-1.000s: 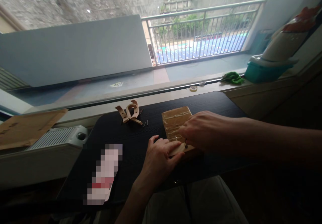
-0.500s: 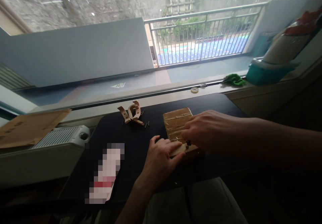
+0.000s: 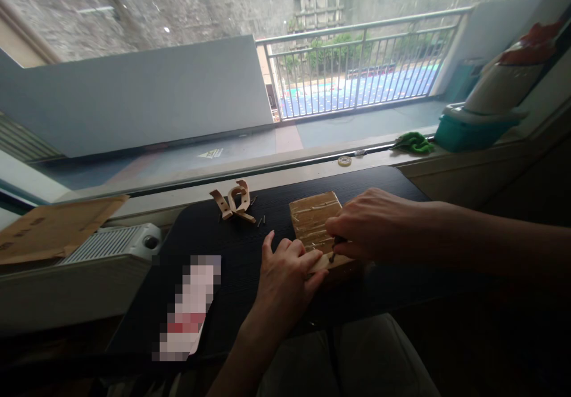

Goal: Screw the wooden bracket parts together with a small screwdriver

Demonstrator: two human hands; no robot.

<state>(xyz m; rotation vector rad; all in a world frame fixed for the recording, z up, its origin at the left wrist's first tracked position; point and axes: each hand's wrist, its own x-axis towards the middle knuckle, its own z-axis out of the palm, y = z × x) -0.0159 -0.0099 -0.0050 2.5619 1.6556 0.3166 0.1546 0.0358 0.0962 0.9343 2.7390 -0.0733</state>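
Observation:
A tape-wrapped wooden block (image 3: 311, 217) lies on the black table (image 3: 232, 248). My left hand (image 3: 288, 272) rests on its near left corner, fingers pressed together on a thin flat wooden piece (image 3: 322, 262). My right hand (image 3: 370, 223) reaches in from the right and pinches a small dark tool (image 3: 333, 255), whose tip touches that wooden piece. I cannot make out what kind of tool it is.
Curved wooden cut-out parts (image 3: 234, 200) and a few small nails (image 3: 260, 221) lie at the table's far side. A blurred white packet (image 3: 190, 305) sits near the left. A cardboard sheet (image 3: 49, 227) covers a radiator; a teal-based appliance (image 3: 482, 117) and green cloth (image 3: 413, 142) stand on the sill.
My left hand's fingers have lifted and shifted slightly on the block. My right hand has drawn a little up and right, still pinching the tool.

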